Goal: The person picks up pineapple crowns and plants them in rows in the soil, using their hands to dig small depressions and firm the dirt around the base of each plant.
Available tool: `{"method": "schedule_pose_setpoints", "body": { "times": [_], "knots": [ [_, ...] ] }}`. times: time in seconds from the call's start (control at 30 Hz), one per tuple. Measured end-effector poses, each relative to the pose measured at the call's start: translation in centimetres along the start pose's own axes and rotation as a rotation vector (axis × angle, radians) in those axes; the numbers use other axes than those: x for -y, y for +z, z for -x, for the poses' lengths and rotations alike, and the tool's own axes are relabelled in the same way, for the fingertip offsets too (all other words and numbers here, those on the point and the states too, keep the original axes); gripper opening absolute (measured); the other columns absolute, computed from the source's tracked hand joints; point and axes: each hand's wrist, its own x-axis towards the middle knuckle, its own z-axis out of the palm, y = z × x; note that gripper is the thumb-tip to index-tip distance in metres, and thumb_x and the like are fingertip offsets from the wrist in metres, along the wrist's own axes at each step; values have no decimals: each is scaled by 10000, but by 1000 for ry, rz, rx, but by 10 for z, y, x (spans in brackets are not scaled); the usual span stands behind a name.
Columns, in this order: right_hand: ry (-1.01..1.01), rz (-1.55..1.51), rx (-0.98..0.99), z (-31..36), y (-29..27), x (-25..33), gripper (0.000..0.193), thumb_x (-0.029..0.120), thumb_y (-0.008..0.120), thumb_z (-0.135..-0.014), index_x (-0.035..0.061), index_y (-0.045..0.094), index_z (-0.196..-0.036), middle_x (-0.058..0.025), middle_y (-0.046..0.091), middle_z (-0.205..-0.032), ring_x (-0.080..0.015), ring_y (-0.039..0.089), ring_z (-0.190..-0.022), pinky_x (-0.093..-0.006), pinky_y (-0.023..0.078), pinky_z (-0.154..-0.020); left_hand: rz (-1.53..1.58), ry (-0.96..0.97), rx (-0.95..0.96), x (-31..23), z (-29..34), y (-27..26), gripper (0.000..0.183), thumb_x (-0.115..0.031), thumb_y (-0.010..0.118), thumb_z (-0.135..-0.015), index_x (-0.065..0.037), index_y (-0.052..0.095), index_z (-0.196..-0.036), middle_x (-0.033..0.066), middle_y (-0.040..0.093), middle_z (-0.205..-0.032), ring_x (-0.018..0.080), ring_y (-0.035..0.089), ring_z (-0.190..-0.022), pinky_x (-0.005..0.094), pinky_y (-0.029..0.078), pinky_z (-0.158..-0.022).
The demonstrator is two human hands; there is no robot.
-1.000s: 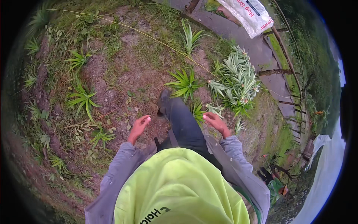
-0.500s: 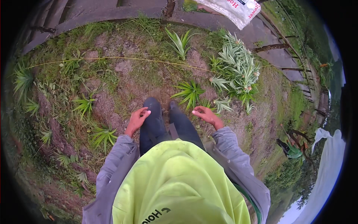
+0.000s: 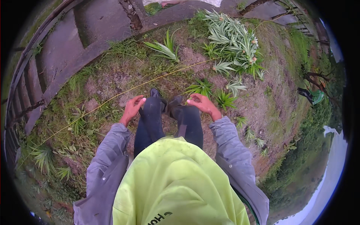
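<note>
My left hand (image 3: 132, 109) hangs in front of my left thigh, its fingers loosely curled and nothing visible in it. Opposite it, my right hand (image 3: 205, 106) is held over my right knee, thumb and fingers loosely bent, also with no object visible. Just beyond the right hand grows a green spiky pineapple-like plant (image 3: 202, 88), and a second spiky plant (image 3: 225, 99) stands to its right. A heap of pale, spiky pineapple-like shoots (image 3: 234, 40) with some reddish bases lies farther off at the right. A yellow string (image 3: 127, 89) runs slantwise across the ground ahead of my boots (image 3: 157, 98).
Grey-brown slabs with a raised edge (image 3: 62, 41) border the far left. A long-leaved plant (image 3: 166, 48) grows near that edge. Other spiky plants (image 3: 43, 157) stand at the left. A white sack (image 3: 191, 3) shows at the top. Dark branches (image 3: 318, 80) are at the right.
My view has turned and moved, so the string now slants and the heap sits higher in the picture. My boots have shifted. Both hands stay in front of me, apparently empty.
</note>
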Motion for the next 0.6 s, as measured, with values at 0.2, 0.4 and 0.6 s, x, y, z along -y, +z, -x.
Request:
{"method": "schedule_pose_setpoints", "body": {
  "times": [0.2,0.4,0.6],
  "knots": [
    [-11,-16,-86,-125,17,-48,830,644,763,-821,-13,639,-1312,-173,698,-1171,-283,673,-1063,-400,521,-965,27,91,-16,46,-133,-19,510,-421,674,-1001,-35,664,-1335,120,742,-1143,179,690,-1045,334,550,-881],
    [-24,30,-250,-305,22,-113,927,675,791,-763,-13,611,-1359,-206,687,-1225,-347,657,-1168,-428,499,-1032,79,0,36,105,-283,9,524,-457,651,-1011,-61,647,-1354,45,738,-1121,100,666,-962,245,507,-775],
    [-110,179,-395,-474,41,-167,1023,626,849,-721,7,497,-1456,-257,508,-1467,-393,499,-1370,-482,448,-1119,170,-13,115,185,-428,65,557,-517,645,-999,-84,635,-1350,37,724,-1154,125,670,-1010,295,526,-817]
  ]
}}
